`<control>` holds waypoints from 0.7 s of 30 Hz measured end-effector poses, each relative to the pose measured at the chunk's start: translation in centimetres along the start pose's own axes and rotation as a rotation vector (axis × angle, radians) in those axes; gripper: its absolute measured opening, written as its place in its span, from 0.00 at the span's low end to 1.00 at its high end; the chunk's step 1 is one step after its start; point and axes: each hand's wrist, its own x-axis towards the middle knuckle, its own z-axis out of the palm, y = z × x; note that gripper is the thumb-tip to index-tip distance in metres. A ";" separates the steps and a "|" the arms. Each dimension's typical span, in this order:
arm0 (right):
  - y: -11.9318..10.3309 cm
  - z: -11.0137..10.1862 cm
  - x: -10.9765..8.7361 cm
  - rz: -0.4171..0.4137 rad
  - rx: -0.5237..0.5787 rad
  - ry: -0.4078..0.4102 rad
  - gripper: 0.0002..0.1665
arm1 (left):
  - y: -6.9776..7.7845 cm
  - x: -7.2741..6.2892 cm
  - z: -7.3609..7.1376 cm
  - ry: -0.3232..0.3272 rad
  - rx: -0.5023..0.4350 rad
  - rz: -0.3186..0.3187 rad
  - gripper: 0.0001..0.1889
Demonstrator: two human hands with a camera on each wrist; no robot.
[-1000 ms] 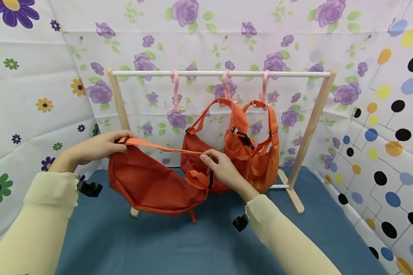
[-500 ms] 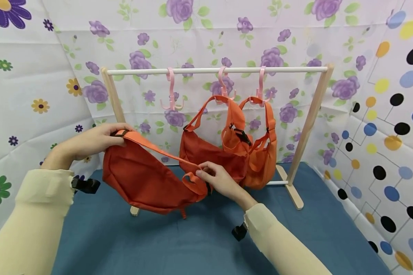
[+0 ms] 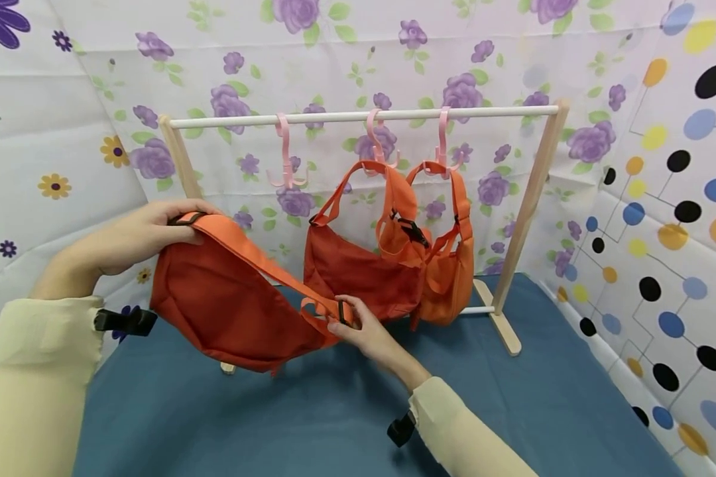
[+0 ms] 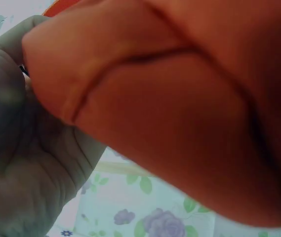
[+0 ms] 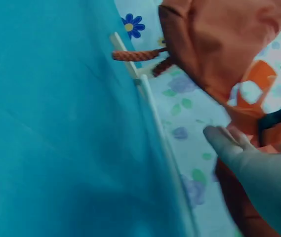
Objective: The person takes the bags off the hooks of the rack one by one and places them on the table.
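The held bag, rust-red with a flat orange strap, tilts above the bench; the left hand grips its higher end, the right hand pinches the strap at a black buckle.

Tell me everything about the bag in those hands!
The bag is dark orange-red, curved below, and looks like soft cloth. It has a brighter orange strap, black buckles and braided cords at its lower edge. It tilts above the blue table, left end higher. The left hand grips that end; the right hand holds the strap near the other.
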 end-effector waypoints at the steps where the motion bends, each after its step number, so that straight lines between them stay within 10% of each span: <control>1: 0.4 0.2 -0.1 0.019 0.061 -0.011 0.40 | -0.1 -0.1 -0.1 0.007 -0.006 0.004 0.17; 10: 2.6 1.9 -0.7 0.062 0.436 -0.094 0.34 | -1.6 -0.6 0.0 0.055 -0.026 0.011 0.18; 21: 2.7 3.8 -0.9 0.075 0.445 0.025 0.37 | -5.8 -2.3 -0.3 0.096 -0.083 -0.123 0.17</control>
